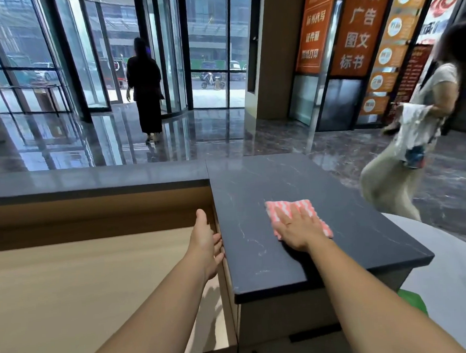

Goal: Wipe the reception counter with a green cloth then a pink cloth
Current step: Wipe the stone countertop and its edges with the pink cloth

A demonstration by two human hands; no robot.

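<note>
**Trainee:** What is the state of both hands?

**Instructor:** The left hand [207,241] is released: thumb up, fingers relaxed and touching the inner edge of the dark stone table [254,191], above the lower wooden worktop [70,279]. It grasps nothing. The right hand [297,232] lies flat with fingers straight, pressing the pink cloth [290,209] onto the table top, roughly mid-width.

**Trainee:** And the step in hand?

**Instructor:** By judgement, the pink-cloth pass. Procedure:
- Hold the palm flat so the whole cloth bears evenly.
- Stroke in overlapping lanes out to the far and right edges.
- Use the left hand as a brace only.
- Avoid bunching the cloth under the fingers — a folded edge is likely to leave streaks on a glossy surface.

**Trainee:** Anything green in view?

**Instructor:** A green shape [412,302] shows low beyond the table's right corner — too hidden to identify.
</note>
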